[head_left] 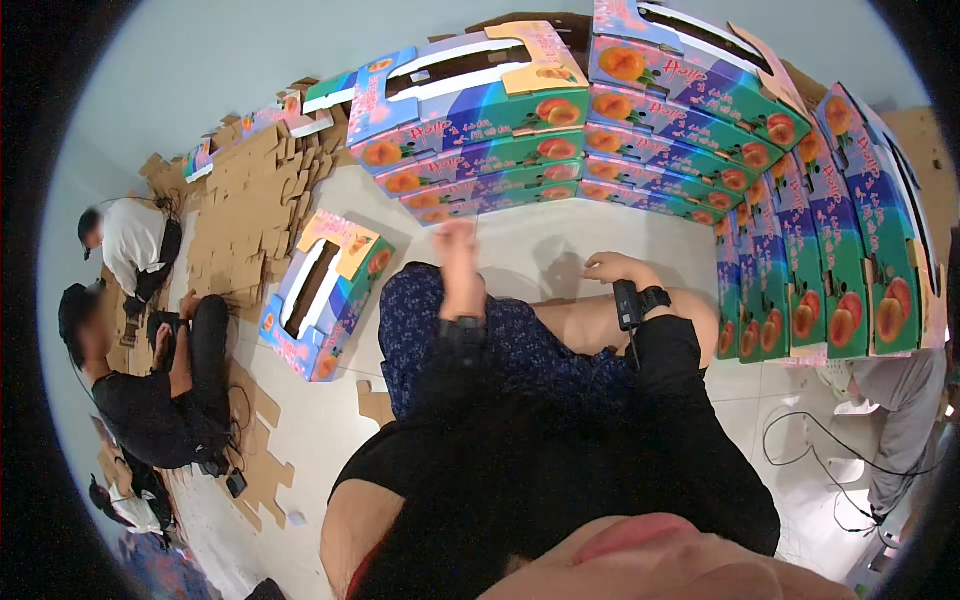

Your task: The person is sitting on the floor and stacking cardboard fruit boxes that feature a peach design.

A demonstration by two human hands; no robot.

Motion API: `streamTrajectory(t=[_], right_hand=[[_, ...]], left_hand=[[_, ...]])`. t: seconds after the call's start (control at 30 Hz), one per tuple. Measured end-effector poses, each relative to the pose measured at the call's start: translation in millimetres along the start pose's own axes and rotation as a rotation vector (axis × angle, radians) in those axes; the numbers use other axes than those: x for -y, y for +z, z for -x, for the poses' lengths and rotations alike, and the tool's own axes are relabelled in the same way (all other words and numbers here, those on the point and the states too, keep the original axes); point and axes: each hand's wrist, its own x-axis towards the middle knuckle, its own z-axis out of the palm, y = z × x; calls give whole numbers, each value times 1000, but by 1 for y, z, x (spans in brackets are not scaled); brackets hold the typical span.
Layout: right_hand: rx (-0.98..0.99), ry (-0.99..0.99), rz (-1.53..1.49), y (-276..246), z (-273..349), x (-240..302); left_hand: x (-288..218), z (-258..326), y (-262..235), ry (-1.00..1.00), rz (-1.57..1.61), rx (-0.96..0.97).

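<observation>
My left hand is raised over my left thigh, above dark blue patterned cloth. Its fingers are smeared by motion, and nothing can be made out in them. Over my bare right leg, my right hand hangs loosely bent with fingers apart, holding nothing I can see. A dark strap with a small black device circles my right wrist. Nearest my left hand, a printed fruit carton with a cut-out handle sits on the floor. Ahead stands a stack of similar cartons, apart from both hands.
More stacked cartons curve round to the right, beside upright ones. Flat brown cardboard lies at the far left. A person in black sits to the left, another in white behind. Black cables trail at right.
</observation>
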Motion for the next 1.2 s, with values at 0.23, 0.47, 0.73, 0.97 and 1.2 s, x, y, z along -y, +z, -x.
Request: streamTrajectory(t=[0.23, 0.47, 0.73, 0.97, 1.2], right_hand=[[-21, 11, 112, 4, -6, -11], [-123, -55, 129, 25, -11, -2], [-51, 81, 206, 34, -11, -4], [-70, 146, 167, 34, -19, -9], [-150, 114, -21, 41, -12, 4]], left_hand=[[-106, -75, -164, 418, -351, -266], [-72, -82, -322, -81, -1905, -92], [-32, -97, -323, -203, -1907, -168], [-55, -130, -327, -16, -1776, -242], [-34, -120, -373, 165, -1961, -371]])
